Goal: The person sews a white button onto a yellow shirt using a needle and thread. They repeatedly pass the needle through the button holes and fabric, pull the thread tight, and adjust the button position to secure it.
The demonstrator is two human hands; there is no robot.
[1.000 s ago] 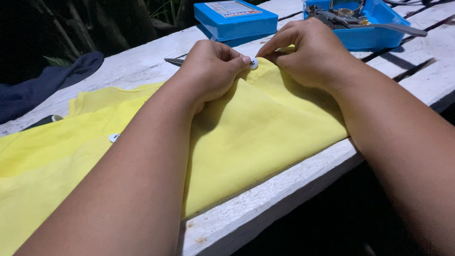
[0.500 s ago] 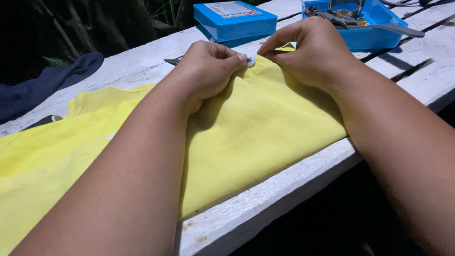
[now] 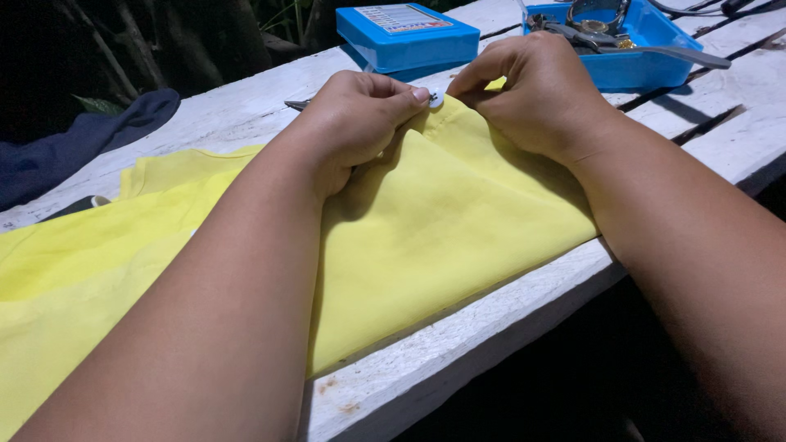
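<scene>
Both forearms reach from the near edge toward the far middle of the white plank surface (image 3: 524,323), converging so the two hands meet knuckle to knuckle. The left hand (image 3: 356,123) is curled palm down, its grip closed: thumb and forefinger pinch a small white button (image 3: 435,98) together with the far corner of the yellow cloth (image 3: 426,229). The right hand (image 3: 536,94) arches beside it, fingers bent, its grip also closed on the same corner of cloth just right of the button; whether it touches the button itself cannot be told. The cloth lies spread flat over the surface, running from the far middle back to the near left, with both forearms resting across it.

Behind the hands, at the far side, sits a closed blue box (image 3: 405,37), and to its right an open blue tray (image 3: 655,49) holding metal tools. A thin metal tool (image 3: 296,105) pokes out left of the left hand. A dark blue cloth (image 3: 78,147) lies at the far left.
</scene>
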